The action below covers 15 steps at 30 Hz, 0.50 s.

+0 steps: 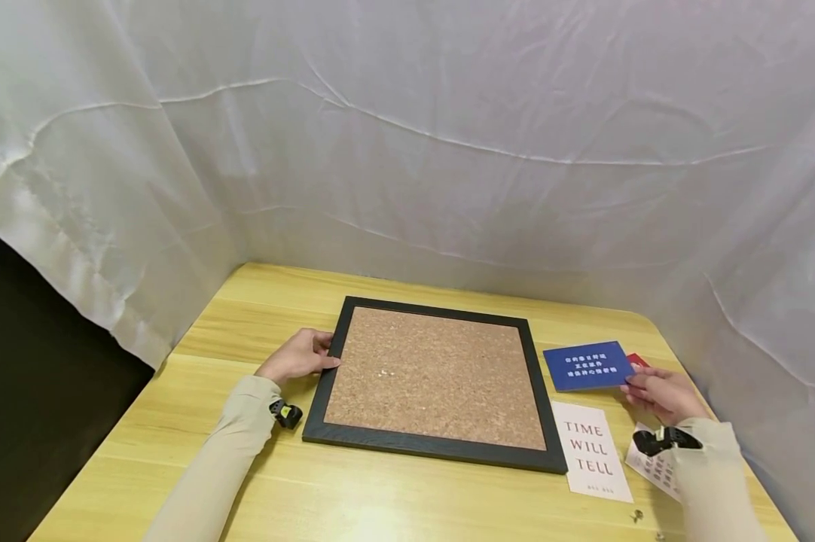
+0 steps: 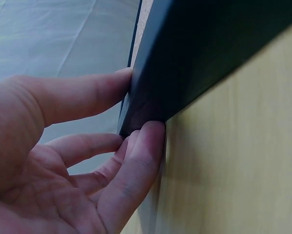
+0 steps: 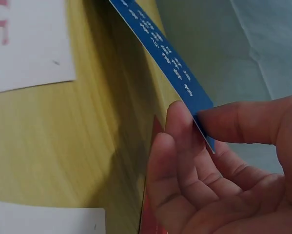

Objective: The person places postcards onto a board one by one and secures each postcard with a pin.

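My right hand [image 1: 661, 393] pinches the blue card [image 1: 587, 366] at centre right of the frame, long axis running left-right. My left hand [image 1: 299, 355] grips the cork board [image 1: 434, 376] at its left edge, thumb and fingers clamped.

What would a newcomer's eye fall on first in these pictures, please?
First the cork board in its black frame, lying flat in the middle of the wooden table; the left hand grips its left edge. To its right, the right hand pinches a blue card by its corner, lifted off the table, beside a white card reading TIME WILL TELL.
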Available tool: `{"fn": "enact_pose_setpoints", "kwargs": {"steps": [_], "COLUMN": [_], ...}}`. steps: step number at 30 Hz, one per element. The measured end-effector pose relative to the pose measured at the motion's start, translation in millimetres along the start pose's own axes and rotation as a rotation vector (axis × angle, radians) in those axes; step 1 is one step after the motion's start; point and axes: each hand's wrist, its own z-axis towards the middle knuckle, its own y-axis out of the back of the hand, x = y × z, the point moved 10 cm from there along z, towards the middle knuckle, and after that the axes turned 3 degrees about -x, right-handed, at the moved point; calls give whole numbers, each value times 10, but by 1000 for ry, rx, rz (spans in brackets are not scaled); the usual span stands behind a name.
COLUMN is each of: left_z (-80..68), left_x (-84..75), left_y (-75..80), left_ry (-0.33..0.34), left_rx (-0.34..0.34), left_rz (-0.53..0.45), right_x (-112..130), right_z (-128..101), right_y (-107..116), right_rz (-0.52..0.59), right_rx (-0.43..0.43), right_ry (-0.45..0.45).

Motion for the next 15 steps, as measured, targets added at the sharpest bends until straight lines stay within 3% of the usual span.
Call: {"fn": "enact_pose_setpoints", "kwargs": {"steps": [10,15], "left_z": [8,5], "left_x": [-1,12], "left_y": [-7,-4], "left_ry": [6,24], "left_rx": [3,0], "left_rz": [-25,-29], "right_x": [159,269], "right_z": [-112,-182], "right_y": [-46,-180], "right_rz": [73,160], "right_rx": [-8,54], "right_ry": [39,61]}}
